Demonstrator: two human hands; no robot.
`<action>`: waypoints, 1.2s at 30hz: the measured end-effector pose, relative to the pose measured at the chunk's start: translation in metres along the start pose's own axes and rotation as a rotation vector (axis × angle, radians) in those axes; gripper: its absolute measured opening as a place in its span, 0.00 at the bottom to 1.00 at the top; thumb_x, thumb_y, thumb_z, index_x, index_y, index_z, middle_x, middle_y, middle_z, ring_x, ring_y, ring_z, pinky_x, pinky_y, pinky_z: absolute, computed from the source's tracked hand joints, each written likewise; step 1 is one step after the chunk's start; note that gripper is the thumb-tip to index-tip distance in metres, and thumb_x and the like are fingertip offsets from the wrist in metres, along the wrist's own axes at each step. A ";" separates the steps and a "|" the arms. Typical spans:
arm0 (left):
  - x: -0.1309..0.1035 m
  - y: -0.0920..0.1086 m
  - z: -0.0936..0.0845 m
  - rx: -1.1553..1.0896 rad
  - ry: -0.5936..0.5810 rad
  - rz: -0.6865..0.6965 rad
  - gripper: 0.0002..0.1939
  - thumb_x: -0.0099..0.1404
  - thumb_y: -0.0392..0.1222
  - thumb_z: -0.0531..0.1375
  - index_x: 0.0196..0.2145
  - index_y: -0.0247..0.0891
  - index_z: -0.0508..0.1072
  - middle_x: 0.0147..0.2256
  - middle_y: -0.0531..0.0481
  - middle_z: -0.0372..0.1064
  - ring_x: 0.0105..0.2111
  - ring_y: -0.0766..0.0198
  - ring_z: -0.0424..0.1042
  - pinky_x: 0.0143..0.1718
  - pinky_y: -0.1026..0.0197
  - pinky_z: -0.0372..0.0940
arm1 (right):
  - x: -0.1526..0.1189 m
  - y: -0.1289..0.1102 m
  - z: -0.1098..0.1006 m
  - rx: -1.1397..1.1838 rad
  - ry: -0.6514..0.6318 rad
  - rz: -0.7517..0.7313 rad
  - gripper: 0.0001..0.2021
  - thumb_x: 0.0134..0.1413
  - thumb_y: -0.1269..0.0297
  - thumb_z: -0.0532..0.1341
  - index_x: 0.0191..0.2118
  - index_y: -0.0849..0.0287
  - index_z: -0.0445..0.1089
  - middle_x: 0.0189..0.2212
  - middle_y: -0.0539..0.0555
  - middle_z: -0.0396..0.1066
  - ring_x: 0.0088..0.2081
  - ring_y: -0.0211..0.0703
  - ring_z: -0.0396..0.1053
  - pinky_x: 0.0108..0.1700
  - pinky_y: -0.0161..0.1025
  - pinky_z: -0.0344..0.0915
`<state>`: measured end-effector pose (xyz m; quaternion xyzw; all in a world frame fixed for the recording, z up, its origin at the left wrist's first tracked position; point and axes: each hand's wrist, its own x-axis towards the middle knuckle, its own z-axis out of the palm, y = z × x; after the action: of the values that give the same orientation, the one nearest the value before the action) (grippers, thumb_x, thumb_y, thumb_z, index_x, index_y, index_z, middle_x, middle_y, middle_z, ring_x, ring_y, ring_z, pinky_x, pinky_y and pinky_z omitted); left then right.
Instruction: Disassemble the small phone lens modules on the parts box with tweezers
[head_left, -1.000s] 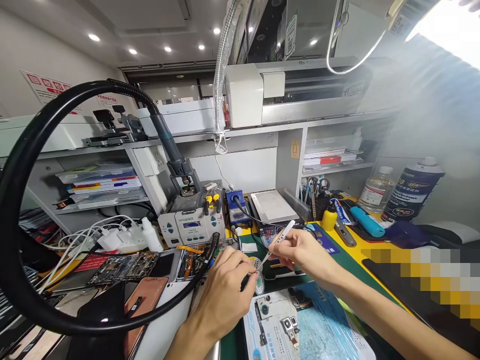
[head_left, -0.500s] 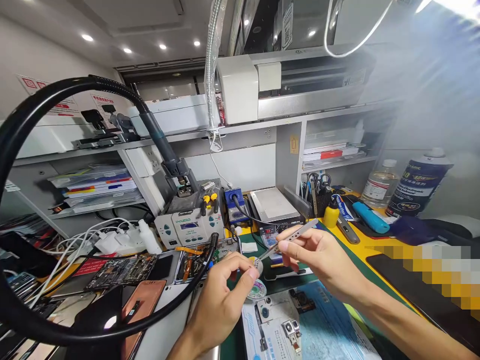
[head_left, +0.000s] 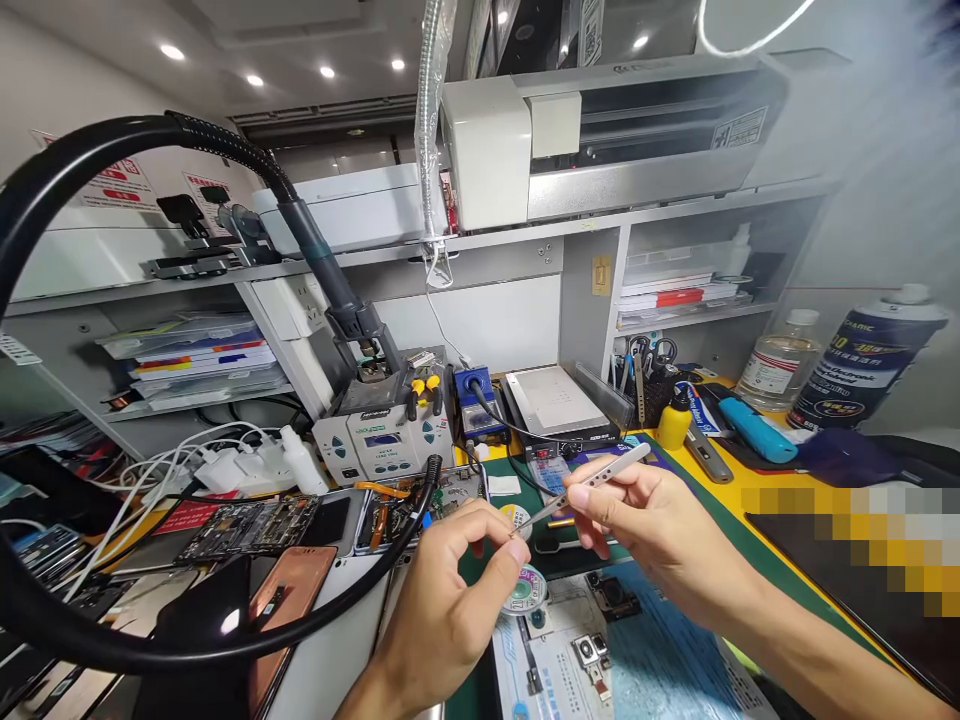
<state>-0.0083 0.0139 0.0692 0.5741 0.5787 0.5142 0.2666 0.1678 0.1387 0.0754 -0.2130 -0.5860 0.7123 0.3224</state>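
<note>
Over the green mat [head_left: 471, 680], your right hand [head_left: 656, 520] grips silver tweezers [head_left: 616, 467]. Your left hand [head_left: 459, 582] pinches a tiny piece [head_left: 514, 535], unidentifiable, at their tips.

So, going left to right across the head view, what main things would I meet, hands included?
Circuit boards, grey station with a display, left hand, right hand holding metal tweezers, clear bottle, blue can.

Silver tweezers [head_left: 611, 474], green mat [head_left: 474, 692]
</note>
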 end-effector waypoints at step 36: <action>-0.003 0.004 0.001 -0.064 0.016 -0.002 0.13 0.69 0.44 0.59 0.28 0.37 0.73 0.31 0.50 0.70 0.33 0.63 0.68 0.38 0.60 0.61 | -0.007 -0.002 0.006 0.127 0.028 0.104 0.11 0.55 0.59 0.73 0.36 0.60 0.75 0.22 0.47 0.72 0.26 0.36 0.67 0.28 0.33 0.62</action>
<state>-0.0052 0.0104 0.0712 0.5605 0.5647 0.5369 0.2805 0.1692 0.1301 0.0780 -0.2322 -0.5234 0.7606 0.3059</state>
